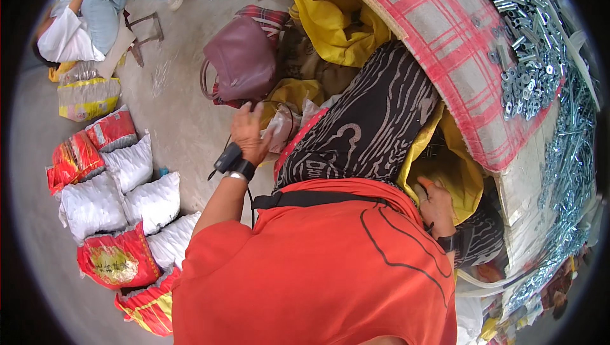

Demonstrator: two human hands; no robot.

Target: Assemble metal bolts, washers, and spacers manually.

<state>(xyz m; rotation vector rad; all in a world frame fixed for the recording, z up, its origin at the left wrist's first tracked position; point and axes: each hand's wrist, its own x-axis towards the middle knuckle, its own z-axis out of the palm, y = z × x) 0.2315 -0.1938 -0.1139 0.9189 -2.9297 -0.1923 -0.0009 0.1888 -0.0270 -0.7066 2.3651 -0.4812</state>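
Note:
My left hand (248,134) reaches forward and down, fingers apart, its tips beside a crumpled white plastic bag (284,126) and just below a maroon handbag (241,59). It holds nothing that I can see. A black strap and a small black device sit on that wrist. My right hand (436,205) is low at my right side, fingers curled on the rim of a yellow sack (454,176) tucked under the table. My knee in black patterned cloth (362,129) lies between the two hands. My orange shirt hides what is below.
A table with a red checked cloth (445,46) carries heaps of metal bolts and washers (530,59). Another yellow sack (333,21) lies behind the handbag. Several filled white and red bags (121,205) lie on the concrete floor at left. A person (95,14) sits on a stool at the far left.

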